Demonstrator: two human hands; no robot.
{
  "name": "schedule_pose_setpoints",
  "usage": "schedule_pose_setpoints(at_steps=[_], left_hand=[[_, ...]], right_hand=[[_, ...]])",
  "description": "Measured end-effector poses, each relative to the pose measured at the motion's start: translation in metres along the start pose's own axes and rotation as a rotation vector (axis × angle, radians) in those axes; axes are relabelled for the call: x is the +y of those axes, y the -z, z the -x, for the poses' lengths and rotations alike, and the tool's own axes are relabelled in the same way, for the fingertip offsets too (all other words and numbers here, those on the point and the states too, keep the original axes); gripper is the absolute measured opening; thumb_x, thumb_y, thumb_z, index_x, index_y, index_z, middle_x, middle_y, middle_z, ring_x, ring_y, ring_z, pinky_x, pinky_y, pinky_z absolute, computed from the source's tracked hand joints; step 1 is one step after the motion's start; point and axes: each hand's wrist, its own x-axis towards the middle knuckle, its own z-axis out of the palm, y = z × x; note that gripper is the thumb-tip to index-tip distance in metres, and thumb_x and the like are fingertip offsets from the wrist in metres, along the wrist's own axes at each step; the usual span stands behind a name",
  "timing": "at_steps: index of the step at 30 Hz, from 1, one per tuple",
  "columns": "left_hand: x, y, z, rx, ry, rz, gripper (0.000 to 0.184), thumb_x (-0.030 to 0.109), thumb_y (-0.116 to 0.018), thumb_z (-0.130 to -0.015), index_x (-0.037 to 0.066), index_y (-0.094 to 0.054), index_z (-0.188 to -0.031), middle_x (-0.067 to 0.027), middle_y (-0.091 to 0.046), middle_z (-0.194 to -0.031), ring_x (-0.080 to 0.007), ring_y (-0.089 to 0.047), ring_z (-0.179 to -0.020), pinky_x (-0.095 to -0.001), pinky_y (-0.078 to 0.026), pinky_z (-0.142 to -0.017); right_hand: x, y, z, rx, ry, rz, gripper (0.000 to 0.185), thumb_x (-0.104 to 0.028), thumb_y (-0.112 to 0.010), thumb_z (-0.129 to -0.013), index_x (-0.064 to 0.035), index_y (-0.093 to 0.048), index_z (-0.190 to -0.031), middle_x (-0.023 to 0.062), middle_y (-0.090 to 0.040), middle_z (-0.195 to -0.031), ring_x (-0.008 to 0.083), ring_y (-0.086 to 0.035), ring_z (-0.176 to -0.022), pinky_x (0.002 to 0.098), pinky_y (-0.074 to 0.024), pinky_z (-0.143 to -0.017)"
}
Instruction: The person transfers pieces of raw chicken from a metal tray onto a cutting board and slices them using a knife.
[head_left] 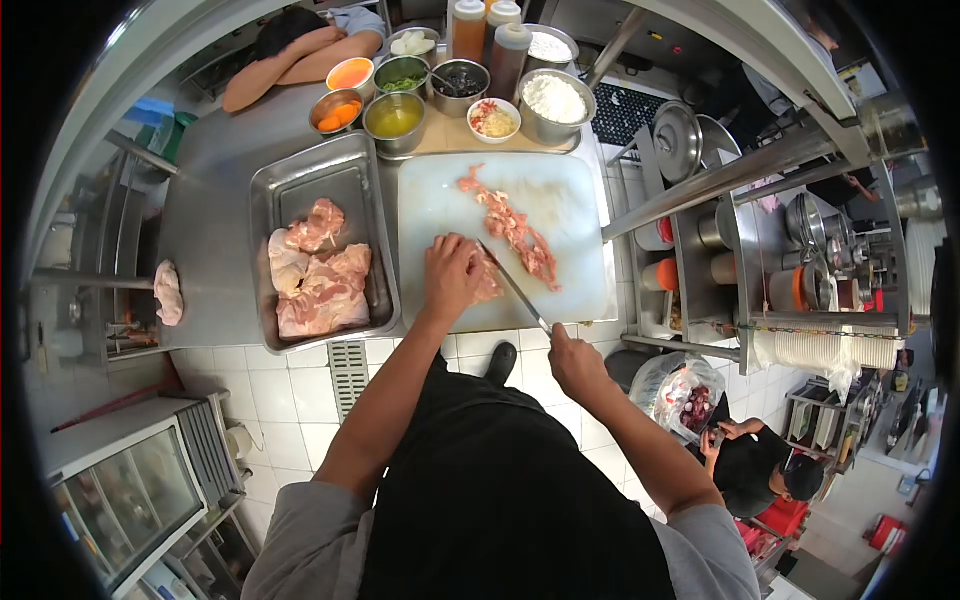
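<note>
Raw chicken meat (488, 281) lies near the front of the white cutting board (430, 195), partly covered by my left hand (452, 275). The fingers of that hand are curled and press down on the meat. My right hand (575, 362) is wrapped round the handle of a knife (520, 293), whose blade reaches across the board to the meat beside my left fingertips. A strip of cut chicken pieces (515, 230) runs along the board beyond the blade. Left of the board, a metal tray (385, 290) holds larger raw chicken pieces (325, 290).
Behind the board stand several bowls, including yellow liquid (395, 118) and white powder (557, 98), plus sauce bottles (510, 55). A person's folded arms (300, 65) rest at the far left. A metal post (720, 175) and shelves flank the right; another person (760, 470) is lower right.
</note>
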Motion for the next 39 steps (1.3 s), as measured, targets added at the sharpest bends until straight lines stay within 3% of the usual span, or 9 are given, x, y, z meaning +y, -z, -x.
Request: schedule_pose_setpoints(at_steps=[6,11,18,21,26,29,32,36,39], left_hand=[[0.003,0.009,-0.001,-0.024,-0.007,0.083,0.015,0.007,-0.071,-0.083,0.006,-0.064,-0.097,-0.0113,-0.062,-0.101,-0.0355,-0.059,-0.098,-0.0479,-0.046,-0.083],[-0.001,0.016,-0.002,-0.004,0.057,0.207,0.019,0.006,-0.072,-0.082,0.004,-0.065,-0.099,-0.0139,-0.060,-0.103,-0.0374,-0.057,-0.100,-0.0484,-0.047,-0.088],[0.004,0.012,0.000,-0.033,0.024,0.144,0.021,0.004,-0.073,-0.078,0.003,-0.065,-0.098,-0.0133,-0.059,-0.102,-0.0369,-0.056,-0.101,-0.0496,-0.046,-0.089],[0.004,0.010,0.004,-0.040,0.025,0.088,0.020,0.005,-0.073,-0.077,0.004,-0.066,-0.096,-0.0117,-0.059,-0.102,-0.0358,-0.056,-0.101,-0.0488,-0.046,-0.088],[0.000,0.003,0.005,-0.032,0.020,0.073,0.020,0.005,-0.073,-0.077,0.006,-0.066,-0.095,-0.0101,-0.060,-0.101,-0.0344,-0.057,-0.099,-0.0483,-0.045,-0.084],[-0.004,0.002,0.005,-0.039,0.025,0.074,0.020,0.005,-0.073,-0.077,0.006,-0.066,-0.095,-0.0100,-0.060,-0.100,-0.0346,-0.057,-0.098,-0.0491,-0.046,-0.083],[-0.004,0.006,0.005,-0.057,0.029,0.066,0.020,0.005,-0.073,-0.078,0.005,-0.066,-0.097,-0.0103,-0.061,-0.101,-0.0349,-0.058,-0.098,-0.0496,-0.046,-0.084],[0.001,0.007,0.005,-0.038,0.004,0.103,0.024,0.006,-0.072,-0.080,0.004,-0.065,-0.102,-0.0125,-0.061,-0.103,-0.0367,-0.058,-0.100,-0.0498,-0.047,-0.088],[-0.002,0.015,0.004,-0.054,0.078,0.226,0.026,0.006,-0.070,-0.081,0.003,-0.064,-0.106,-0.0148,-0.060,-0.107,-0.0390,-0.057,-0.104,-0.0501,-0.047,-0.091]], right_hand=[[-0.028,-0.022,-0.140,0.248,0.248,-0.113,0.031,-0.013,-0.057,-0.098,0.0042,-0.052,-0.123,0.0291,-0.072,-0.083,0.0485,-0.073,-0.078,0.0598,-0.0577,-0.074],[-0.030,0.001,-0.151,0.486,0.358,-0.024,0.019,-0.013,-0.061,-0.097,0.0018,-0.054,-0.107,0.0298,-0.070,-0.080,0.0470,-0.072,-0.074,0.0565,-0.0587,-0.071],[-0.055,-0.008,-0.125,0.283,0.251,-0.007,0.015,-0.008,-0.060,-0.094,0.0004,-0.053,-0.104,0.0286,-0.070,-0.078,0.0470,-0.071,-0.071,0.0576,-0.0575,-0.067],[-0.034,-0.025,-0.117,0.305,0.352,0.040,0.015,-0.010,-0.058,-0.096,-0.0001,-0.052,-0.106,0.0290,-0.069,-0.075,0.0496,-0.070,-0.070,0.0607,-0.0559,-0.065],[-0.014,-0.014,-0.031,0.119,0.123,-0.076,0.036,-0.016,-0.057,-0.099,0.0028,-0.050,-0.128,0.0282,-0.070,-0.078,0.0498,-0.071,-0.073,0.0599,-0.0562,-0.065],[-0.002,-0.007,0.007,-0.036,-0.005,-0.027,0.036,-0.017,-0.057,-0.099,0.0013,-0.048,-0.129,0.0291,-0.070,-0.078,0.0506,-0.071,-0.074,0.0608,-0.0556,-0.067],[-0.008,-0.005,-0.005,-0.007,-0.006,-0.063,0.036,-0.018,-0.057,-0.099,0.0001,-0.048,-0.129,0.0292,-0.070,-0.076,0.0508,-0.071,-0.074,0.0613,-0.0551,-0.065],[-0.022,-0.037,-0.137,0.285,0.314,-0.052,0.036,-0.019,-0.057,-0.100,-0.0008,-0.050,-0.130,0.0276,-0.070,-0.078,0.0471,-0.073,-0.074,0.0589,-0.0576,-0.064],[-0.053,0.001,-0.171,0.258,0.298,0.005,0.036,-0.019,-0.060,-0.098,0.0004,-0.054,-0.128,0.0262,-0.072,-0.085,0.0432,-0.074,-0.075,0.0545,-0.0595,-0.063]])
